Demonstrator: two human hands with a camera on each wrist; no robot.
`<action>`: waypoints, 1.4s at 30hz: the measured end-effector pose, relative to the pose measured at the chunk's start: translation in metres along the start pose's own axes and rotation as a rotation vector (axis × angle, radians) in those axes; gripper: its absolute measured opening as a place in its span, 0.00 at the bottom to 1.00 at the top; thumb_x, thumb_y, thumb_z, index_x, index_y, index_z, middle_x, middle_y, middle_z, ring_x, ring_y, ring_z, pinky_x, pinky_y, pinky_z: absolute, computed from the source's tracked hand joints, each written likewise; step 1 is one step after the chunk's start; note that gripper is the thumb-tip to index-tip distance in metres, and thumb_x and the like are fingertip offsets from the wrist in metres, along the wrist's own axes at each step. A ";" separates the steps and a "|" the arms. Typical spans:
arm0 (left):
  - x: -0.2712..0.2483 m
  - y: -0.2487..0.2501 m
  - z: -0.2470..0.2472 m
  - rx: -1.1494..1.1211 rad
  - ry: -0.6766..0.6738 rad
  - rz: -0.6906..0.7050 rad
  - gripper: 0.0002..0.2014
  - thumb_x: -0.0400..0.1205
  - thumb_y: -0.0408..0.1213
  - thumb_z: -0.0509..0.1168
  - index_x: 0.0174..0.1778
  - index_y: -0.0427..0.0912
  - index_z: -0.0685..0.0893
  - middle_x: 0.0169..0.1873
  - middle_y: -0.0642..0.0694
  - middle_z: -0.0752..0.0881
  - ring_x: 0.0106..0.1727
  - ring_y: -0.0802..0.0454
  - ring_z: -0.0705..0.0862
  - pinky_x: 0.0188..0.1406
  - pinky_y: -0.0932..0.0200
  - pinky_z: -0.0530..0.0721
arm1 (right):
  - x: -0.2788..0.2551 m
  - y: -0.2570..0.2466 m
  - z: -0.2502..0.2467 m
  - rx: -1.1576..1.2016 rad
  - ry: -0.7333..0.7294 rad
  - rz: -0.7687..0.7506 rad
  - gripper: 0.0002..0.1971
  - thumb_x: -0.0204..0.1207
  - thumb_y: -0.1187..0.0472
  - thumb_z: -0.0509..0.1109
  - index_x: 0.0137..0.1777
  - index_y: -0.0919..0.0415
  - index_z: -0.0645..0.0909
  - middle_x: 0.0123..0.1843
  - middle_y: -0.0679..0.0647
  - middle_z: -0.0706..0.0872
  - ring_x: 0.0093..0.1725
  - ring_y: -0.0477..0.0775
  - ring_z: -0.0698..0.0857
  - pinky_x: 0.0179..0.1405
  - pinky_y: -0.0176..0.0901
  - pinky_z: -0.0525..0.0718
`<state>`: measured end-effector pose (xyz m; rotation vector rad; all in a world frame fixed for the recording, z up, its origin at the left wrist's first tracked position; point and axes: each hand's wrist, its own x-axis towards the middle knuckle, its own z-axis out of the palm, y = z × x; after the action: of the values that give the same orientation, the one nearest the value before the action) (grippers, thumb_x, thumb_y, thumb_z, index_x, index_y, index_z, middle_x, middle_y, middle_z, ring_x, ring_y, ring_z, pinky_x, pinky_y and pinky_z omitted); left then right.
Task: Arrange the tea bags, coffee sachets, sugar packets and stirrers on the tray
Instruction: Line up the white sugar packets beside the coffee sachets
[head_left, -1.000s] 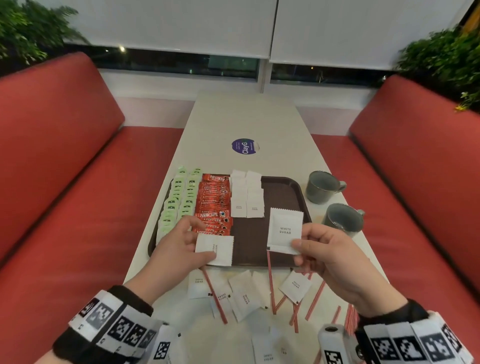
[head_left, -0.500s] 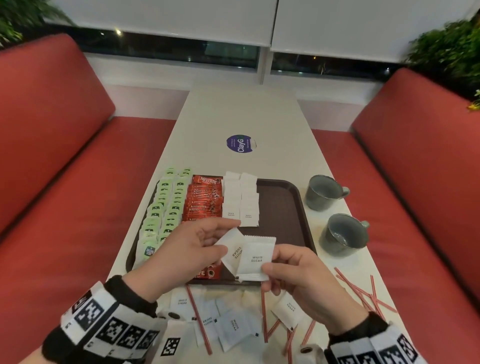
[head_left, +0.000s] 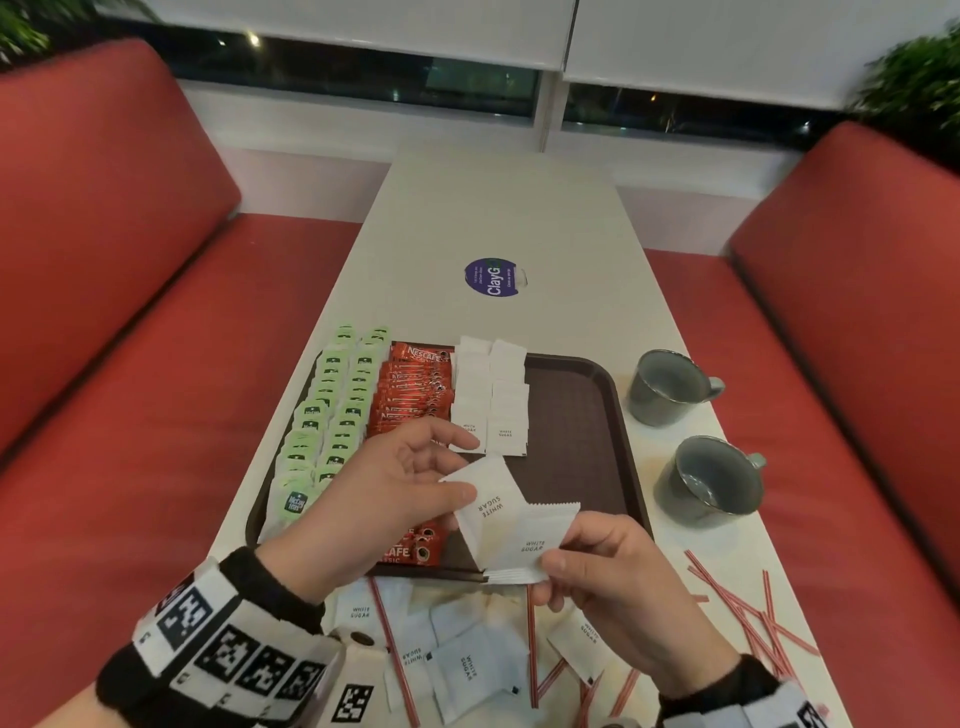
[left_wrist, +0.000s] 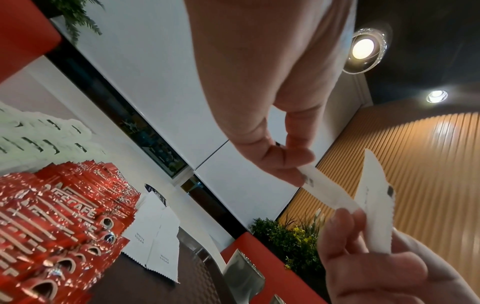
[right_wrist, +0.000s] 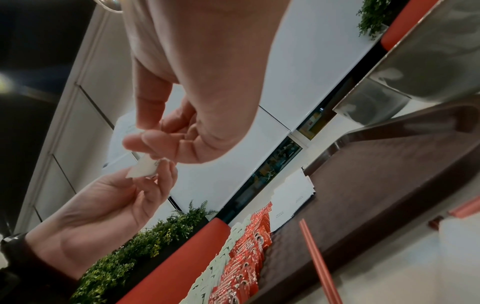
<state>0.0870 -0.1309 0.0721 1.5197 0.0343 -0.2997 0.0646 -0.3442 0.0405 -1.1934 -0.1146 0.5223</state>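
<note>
A brown tray holds two columns of green tea bags, a row of red coffee sachets and two columns of white sugar packets. Over the tray's near edge my left hand pinches one sugar packet between thumb and fingers. My right hand pinches a second sugar packet, which overlaps the first. In the left wrist view the two packets meet at the right hand's fingertips. Loose sugar packets and red stirrers lie on the table near me.
Two grey mugs stand on the table right of the tray. The tray's right half is bare. A round purple sticker marks the white table beyond. Red benches run along both sides.
My hands, each with a sugar packet, have come together from apart. The two packets now overlap above the tray's near edge.
</note>
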 end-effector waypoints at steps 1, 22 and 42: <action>0.000 0.000 0.001 0.004 -0.011 -0.007 0.17 0.74 0.17 0.68 0.54 0.39 0.82 0.36 0.41 0.88 0.28 0.51 0.83 0.26 0.63 0.80 | 0.000 0.000 0.000 0.000 0.014 -0.001 0.12 0.58 0.61 0.77 0.39 0.69 0.89 0.33 0.64 0.87 0.28 0.52 0.83 0.27 0.36 0.79; 0.100 -0.029 0.006 0.807 0.204 -0.113 0.03 0.79 0.37 0.69 0.40 0.47 0.82 0.40 0.54 0.81 0.44 0.56 0.78 0.40 0.66 0.74 | 0.101 -0.021 -0.053 -0.719 0.525 0.223 0.16 0.77 0.70 0.68 0.27 0.60 0.79 0.25 0.55 0.79 0.25 0.50 0.75 0.25 0.36 0.75; 0.128 -0.038 0.023 1.272 0.103 -0.179 0.18 0.76 0.23 0.58 0.63 0.33 0.71 0.54 0.35 0.83 0.52 0.41 0.85 0.40 0.57 0.77 | 0.158 -0.006 -0.046 -0.975 0.333 0.643 0.10 0.79 0.72 0.67 0.58 0.67 0.73 0.36 0.63 0.84 0.33 0.55 0.85 0.45 0.50 0.89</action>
<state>0.1984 -0.1762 0.0096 2.8045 0.0681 -0.4130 0.2218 -0.3149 -0.0010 -2.2819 0.3573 0.8570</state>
